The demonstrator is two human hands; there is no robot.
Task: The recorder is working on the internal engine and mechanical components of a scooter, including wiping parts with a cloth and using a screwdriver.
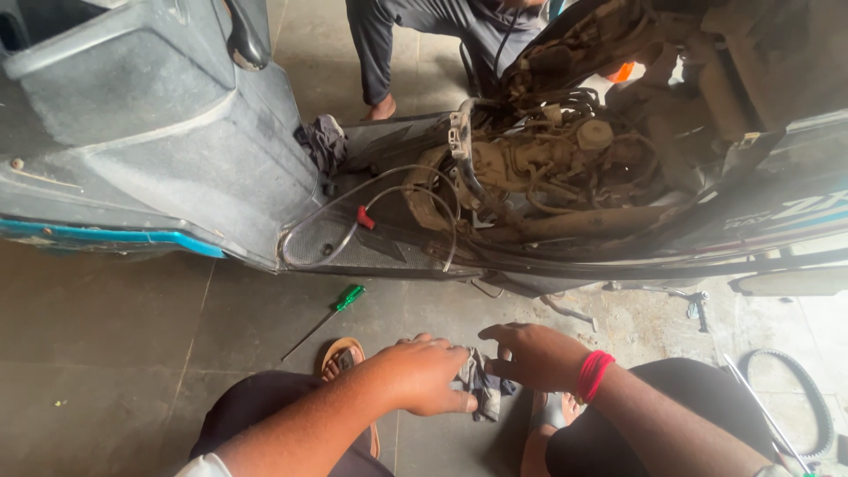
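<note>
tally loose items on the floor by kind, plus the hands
Screwdriver, green handle: 1
Rag, held between left hand and right hand: 1
Rubber belt: 1
Hands: 2
Total: 5

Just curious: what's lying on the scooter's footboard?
On the footboard lie a looped clear hose with a red clip and a dark rag. Whatever sits under the rag is hidden.

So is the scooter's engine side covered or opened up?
Opened up: the scooter has its side panel off, and the engine and hoses show bare above the footboard.
</note>
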